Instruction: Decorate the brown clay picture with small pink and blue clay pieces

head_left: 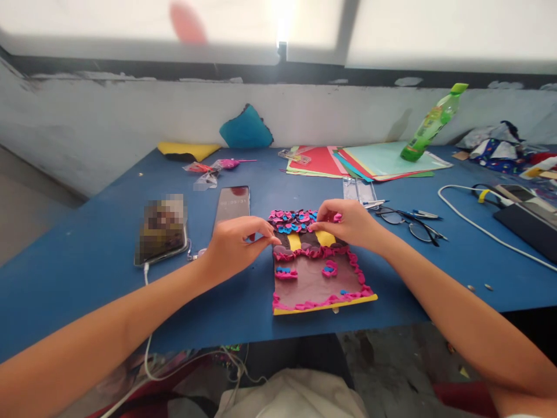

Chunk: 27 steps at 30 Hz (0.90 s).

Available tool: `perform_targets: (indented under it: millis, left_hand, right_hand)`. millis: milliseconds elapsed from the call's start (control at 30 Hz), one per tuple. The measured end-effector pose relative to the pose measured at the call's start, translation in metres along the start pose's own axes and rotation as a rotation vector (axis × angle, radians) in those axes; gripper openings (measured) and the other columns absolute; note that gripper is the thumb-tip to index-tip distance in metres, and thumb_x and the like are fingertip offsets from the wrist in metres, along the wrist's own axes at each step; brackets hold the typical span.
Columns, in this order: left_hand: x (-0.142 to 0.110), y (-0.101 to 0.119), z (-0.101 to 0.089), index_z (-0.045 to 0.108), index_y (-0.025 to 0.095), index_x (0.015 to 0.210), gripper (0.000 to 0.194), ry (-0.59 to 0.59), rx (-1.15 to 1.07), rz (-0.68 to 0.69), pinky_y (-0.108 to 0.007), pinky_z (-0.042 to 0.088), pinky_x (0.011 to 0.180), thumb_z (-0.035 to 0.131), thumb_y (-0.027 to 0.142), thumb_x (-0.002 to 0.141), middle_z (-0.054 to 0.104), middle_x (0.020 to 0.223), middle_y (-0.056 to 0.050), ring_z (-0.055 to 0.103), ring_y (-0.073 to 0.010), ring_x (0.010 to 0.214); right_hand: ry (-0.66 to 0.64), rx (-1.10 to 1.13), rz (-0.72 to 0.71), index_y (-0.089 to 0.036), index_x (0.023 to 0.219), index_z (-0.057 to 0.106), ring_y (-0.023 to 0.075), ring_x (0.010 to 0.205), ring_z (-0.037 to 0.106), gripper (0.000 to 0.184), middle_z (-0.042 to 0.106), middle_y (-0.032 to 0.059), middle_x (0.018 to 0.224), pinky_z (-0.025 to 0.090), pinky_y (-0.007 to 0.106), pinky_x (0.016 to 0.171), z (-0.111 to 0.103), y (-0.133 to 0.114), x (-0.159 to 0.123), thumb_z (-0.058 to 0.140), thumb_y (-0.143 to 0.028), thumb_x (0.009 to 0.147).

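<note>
A decorated craft panel (311, 281) lies on the blue table in front of me. It has a brown lower part, a yellow bottom edge, pink ruffled borders, dark and yellow bands, and a dense patch of pink and blue petal-like bits (290, 222) across its top. My left hand (237, 244) is closed in a pinch at the panel's left edge, by the dark band. Over the upper right of the panel, my right hand (348, 225) has its fingertips pinched together among the petal-like bits; they cover whatever is between them.
Left of the panel lie a phone (232, 204) and another phone (163, 232) on a white cable. Glasses (409, 223) and pens lie to the right. Coloured sheets (374, 159), a tilted green bottle (434, 125) and a yellow piece (188, 151) are along the wall.
</note>
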State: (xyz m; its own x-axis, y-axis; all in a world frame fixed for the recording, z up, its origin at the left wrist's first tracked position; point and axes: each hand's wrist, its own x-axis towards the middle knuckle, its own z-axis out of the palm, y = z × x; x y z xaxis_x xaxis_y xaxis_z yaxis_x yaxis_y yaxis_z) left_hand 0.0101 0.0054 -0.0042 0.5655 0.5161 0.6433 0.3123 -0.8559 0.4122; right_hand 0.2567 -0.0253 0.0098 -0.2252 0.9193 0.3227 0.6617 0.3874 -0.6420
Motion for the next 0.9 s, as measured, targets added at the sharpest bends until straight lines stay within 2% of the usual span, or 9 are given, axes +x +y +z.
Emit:
perform_targets:
  millis: [200, 400, 567, 667, 800, 900]
  left_hand:
    - [0.0008, -0.0042, 0.0018, 0.058, 0.019, 0.068, 0.02, -0.012, 0.1, 0.046, -0.022, 0.048, 0.057, 0.066, 0.028, 0.083, 0.069, 0.069, 0.0, 0.064, -0.0129, 0.064]
    - [0.0011, -0.0079, 0.0029, 0.06, 0.018, 0.072, 0.017, 0.016, 0.209, 0.097, -0.023, 0.048, 0.064, 0.066, 0.029, 0.083, 0.067, 0.072, -0.001, 0.062, -0.0133, 0.068]
    - [0.0015, -0.0075, 0.0024, 0.06, 0.018, 0.071, 0.019, 0.02, 0.233, 0.118, -0.023, 0.048, 0.066, 0.064, 0.031, 0.085, 0.066, 0.071, 0.0, 0.061, -0.0127, 0.068]
    - [0.0018, -0.0066, 0.002, 0.059, 0.018, 0.07, 0.019, 0.022, 0.248, 0.119, -0.022, 0.046, 0.061, 0.064, 0.029, 0.085, 0.064, 0.068, 0.0, 0.059, -0.0122, 0.065]
    - [0.0018, -0.0058, 0.0015, 0.058, 0.018, 0.07, 0.018, 0.016, 0.264, 0.107, -0.021, 0.044, 0.057, 0.064, 0.027, 0.084, 0.062, 0.067, 0.001, 0.057, -0.0117, 0.063]
    - [0.0014, -0.0063, 0.0012, 0.059, 0.018, 0.07, 0.018, 0.006, 0.282, 0.103, -0.022, 0.045, 0.06, 0.064, 0.028, 0.084, 0.063, 0.067, 0.001, 0.057, -0.012, 0.064]
  right_hand:
    - [-0.039, 0.046, -0.008, -0.019, 0.06, 0.048, 0.0123, 0.061, 0.056, 0.025, 0.065, 0.0019, 0.066, 0.041, 0.024, 0.057, 0.0008, 0.0039, -0.0015, 0.063, -0.031, 0.076]
    - [-0.097, 0.115, -0.012, -0.019, 0.06, 0.042, 0.0106, 0.06, 0.053, 0.026, 0.064, 0.0017, 0.066, 0.04, 0.022, 0.055, 0.0018, 0.0012, -0.0026, 0.058, -0.03, 0.078]
    - [-0.1, 0.174, 0.068, -0.018, 0.065, 0.049, 0.0083, 0.054, 0.046, 0.029, 0.057, -0.0024, 0.061, 0.036, 0.022, 0.052, 0.0014, -0.0013, -0.0006, 0.064, -0.041, 0.076]
    - [-0.092, 0.165, 0.101, -0.018, 0.069, 0.052, 0.0083, 0.053, 0.044, 0.032, 0.054, -0.0036, 0.06, 0.036, 0.022, 0.05, 0.0015, -0.0014, 0.0006, 0.067, -0.045, 0.073]
    - [-0.098, 0.136, 0.049, -0.017, 0.078, 0.057, 0.0105, 0.06, 0.052, 0.029, 0.06, -0.001, 0.068, 0.043, 0.023, 0.056, 0.001, 0.0, 0.0003, 0.069, -0.043, 0.072]
    - [-0.13, -0.001, -0.059, -0.016, 0.092, 0.063, 0.0131, 0.07, 0.058, 0.021, 0.066, 0.0045, 0.082, 0.045, 0.024, 0.063, -0.001, 0.0008, -0.0022, 0.058, -0.034, 0.082]
